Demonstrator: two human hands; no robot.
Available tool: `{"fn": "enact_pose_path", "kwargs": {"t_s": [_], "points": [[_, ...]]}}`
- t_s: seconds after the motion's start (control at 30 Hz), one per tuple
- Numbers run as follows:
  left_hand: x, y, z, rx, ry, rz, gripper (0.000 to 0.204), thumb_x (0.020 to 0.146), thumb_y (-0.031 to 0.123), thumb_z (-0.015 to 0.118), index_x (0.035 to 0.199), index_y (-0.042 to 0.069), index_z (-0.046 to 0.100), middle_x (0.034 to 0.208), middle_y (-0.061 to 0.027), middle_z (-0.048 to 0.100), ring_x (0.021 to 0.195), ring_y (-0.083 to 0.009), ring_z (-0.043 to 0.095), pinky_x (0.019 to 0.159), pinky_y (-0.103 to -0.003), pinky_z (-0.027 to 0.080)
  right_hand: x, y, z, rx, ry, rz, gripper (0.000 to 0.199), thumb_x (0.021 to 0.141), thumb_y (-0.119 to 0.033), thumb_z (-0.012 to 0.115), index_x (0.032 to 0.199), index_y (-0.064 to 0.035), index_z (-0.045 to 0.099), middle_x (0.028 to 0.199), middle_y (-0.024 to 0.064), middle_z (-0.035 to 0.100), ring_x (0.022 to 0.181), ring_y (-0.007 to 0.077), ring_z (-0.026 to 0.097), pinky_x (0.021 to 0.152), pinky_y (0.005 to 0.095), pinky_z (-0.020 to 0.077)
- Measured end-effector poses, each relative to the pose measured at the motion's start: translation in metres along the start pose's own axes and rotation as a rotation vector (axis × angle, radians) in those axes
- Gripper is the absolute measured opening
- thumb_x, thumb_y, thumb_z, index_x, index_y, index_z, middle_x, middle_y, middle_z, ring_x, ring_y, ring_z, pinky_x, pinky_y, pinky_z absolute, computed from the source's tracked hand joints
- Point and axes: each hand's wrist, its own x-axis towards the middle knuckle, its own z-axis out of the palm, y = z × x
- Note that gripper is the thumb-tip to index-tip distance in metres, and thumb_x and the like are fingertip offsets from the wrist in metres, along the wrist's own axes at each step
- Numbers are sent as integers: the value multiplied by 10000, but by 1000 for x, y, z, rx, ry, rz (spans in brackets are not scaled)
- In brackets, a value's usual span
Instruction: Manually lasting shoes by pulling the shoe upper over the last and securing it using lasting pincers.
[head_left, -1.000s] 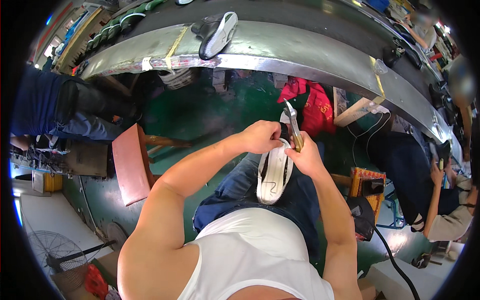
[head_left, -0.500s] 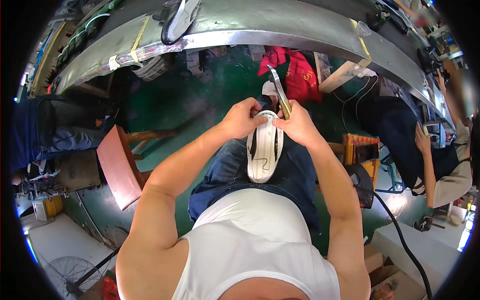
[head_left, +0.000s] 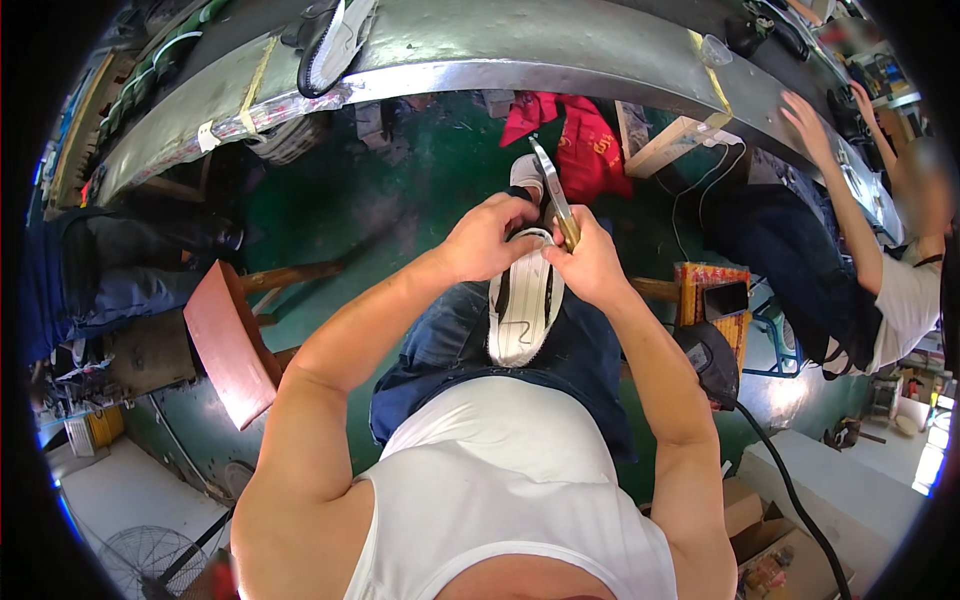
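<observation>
White-bottomed shoe point(head_left: 520, 310) at frame centre, over the dark trousers point(head_left: 430, 365), its pale underside facing up and a dark curved line marked near the lower end. Left hand point(head_left: 487, 238) grasps the upper end, thumb on the edge; its other fingertips are hidden. Right hand point(head_left: 590, 260) is closed round the brass-coloured handle of a pincer-like tool point(head_left: 556, 200) – metal head pointing to the top of the frame – with the thumb near the shoe's upper right edge.

Compared with half a second ago: both hands keep nearly the same hold; the shoe sits slightly lower in the frame. The bench point(head_left: 450, 75) and the black-and-white shoe point(head_left: 335, 45) on it appear shifted toward upper left – the view itself has moved. Clearest change is at right: a co-worker's hand point(head_left: 808, 125), earlier low by dark clothing, is now raised beside the bench. Red cloth point(head_left: 590, 150) lies below the bench, upper centre.
</observation>
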Motion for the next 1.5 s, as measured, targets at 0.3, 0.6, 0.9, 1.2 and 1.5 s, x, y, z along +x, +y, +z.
{"fn": "enact_pose_path", "kwargs": {"t_s": [0.3,0.6,0.9,1.2,1.5], "points": [[-24,0,45,-32,393,309,313,844,-95,603,1143,-17,650,1160,-189,666,1232,-389,558,1061,-439,436,-18,16,23,170,214,-173,336,813,-52,695,1100,-54,520,945,116,644,857,268,660,793,354,502],[3,-47,34,-864,-263,-95,572,877,113,675,1398,69,444,1517,-195,327,1433,-314,297,1149,-377,266,-13,35,18,245,150,-297,263,858,-44,651,1091,-55,532,864,54,613,749,137,585,730,296,488],[-42,-10,19,-268,-88,151,625,952,172,542,1495,59,253,1544,-151,270,1461,-335,174,1188,-424,122,-129,19,-31,259,-157,170,271,941,-215,605,1117,-10,586,837,65,659,731,121,598,713,291,487],[-51,-4,29,-363,-59,147,683,984,200,507,1531,53,125,1539,-170,267,1457,-310,192,1183,-413,152,-128,34,-23,437,-476,203,335,977,-150,519,1269,13,535,965,80,657,811,125,589,770,298,505],[-49,-29,30,-251,-16,131,506,974,170,513,1444,43,377,1483,-167,376,1424,-325,303,1169,-400,220,-94,60,-5,36,-284,11,193,934,-141,597,1039,20,593,808,173,640,682,306,630,652,381,490]]}}
